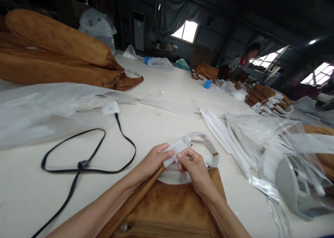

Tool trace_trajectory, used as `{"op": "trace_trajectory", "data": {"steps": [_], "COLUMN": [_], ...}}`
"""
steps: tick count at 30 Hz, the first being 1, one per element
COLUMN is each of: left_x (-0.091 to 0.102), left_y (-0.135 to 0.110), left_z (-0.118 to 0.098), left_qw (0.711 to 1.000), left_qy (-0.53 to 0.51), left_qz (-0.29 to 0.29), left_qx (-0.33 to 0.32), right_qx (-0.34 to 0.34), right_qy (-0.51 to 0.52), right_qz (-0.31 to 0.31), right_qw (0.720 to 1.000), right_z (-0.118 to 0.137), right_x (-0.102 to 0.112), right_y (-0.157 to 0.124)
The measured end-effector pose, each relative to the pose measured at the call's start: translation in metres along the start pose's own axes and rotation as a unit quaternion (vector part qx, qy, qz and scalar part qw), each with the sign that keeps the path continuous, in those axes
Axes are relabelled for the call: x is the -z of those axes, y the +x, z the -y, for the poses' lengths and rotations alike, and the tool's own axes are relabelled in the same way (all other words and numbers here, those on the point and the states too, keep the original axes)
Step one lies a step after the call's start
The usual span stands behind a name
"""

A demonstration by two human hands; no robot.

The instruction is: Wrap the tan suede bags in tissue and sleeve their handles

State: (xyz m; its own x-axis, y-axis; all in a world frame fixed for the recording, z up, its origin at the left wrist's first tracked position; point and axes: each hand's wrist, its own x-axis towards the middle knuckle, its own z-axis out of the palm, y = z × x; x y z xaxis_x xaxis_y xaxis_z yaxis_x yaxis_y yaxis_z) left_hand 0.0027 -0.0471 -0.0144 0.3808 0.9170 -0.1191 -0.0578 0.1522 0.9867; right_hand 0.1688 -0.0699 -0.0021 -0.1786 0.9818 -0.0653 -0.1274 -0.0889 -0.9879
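Observation:
A brown leather bag [172, 203] with a zipper across its front lies on the table close to me. Its strap loops up and away, partly covered in white wrapping [200, 135]. My left hand [159, 158] grips the strap's left side, its thumb lying on a white foam sheet [175, 152] around the strap. Pinched fingers of my right hand [191, 163] hold the right edge of that same sheet. A small white label [208, 159] shows behind my right hand, inside the strap loop.
A black cord [83, 164] snakes over the white table [146, 123] on the left. Brown bags [65, 54] are stacked beyond plastic sheeting [52, 109]. White foam strips [221, 137] and a grey tape dispenser [289, 186] lie right. A person [238, 64] is at the far side.

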Motion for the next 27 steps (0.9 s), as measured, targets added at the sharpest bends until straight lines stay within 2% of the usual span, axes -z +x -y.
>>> {"op": "trace_trajectory", "data": {"steps": [7,13,18,21,27], "left_x": [0.003,0.001,-0.001,-0.003,-0.006], "left_y": [0.002,0.000,-0.001,-0.002,-0.007], "left_z": [0.006,0.003,0.002,0.000,-0.003], "left_qw": [1.000,0.999,0.999,0.999,0.993], "left_qy": [0.016,-0.039,0.015,-0.033,-0.115], "left_qz": [0.010,0.013,-0.005,-0.019,-0.003], "left_qx": [-0.021,-0.015,-0.040,-0.022,-0.013], "right_qx": [-0.041,-0.034,-0.026,-0.027,-0.036], "right_qy": [-0.016,-0.006,0.003,0.018,0.012], "right_qz": [-0.024,-0.018,-0.002,0.018,0.017], "right_qw": [0.999,0.999,1.000,0.999,0.999], "right_z": [-0.017,-0.022,-0.019,-0.015,-0.013], "right_x": [0.004,0.004,0.007,0.007,0.000], "right_y": [0.008,0.010,0.007,0.005,0.011]}}
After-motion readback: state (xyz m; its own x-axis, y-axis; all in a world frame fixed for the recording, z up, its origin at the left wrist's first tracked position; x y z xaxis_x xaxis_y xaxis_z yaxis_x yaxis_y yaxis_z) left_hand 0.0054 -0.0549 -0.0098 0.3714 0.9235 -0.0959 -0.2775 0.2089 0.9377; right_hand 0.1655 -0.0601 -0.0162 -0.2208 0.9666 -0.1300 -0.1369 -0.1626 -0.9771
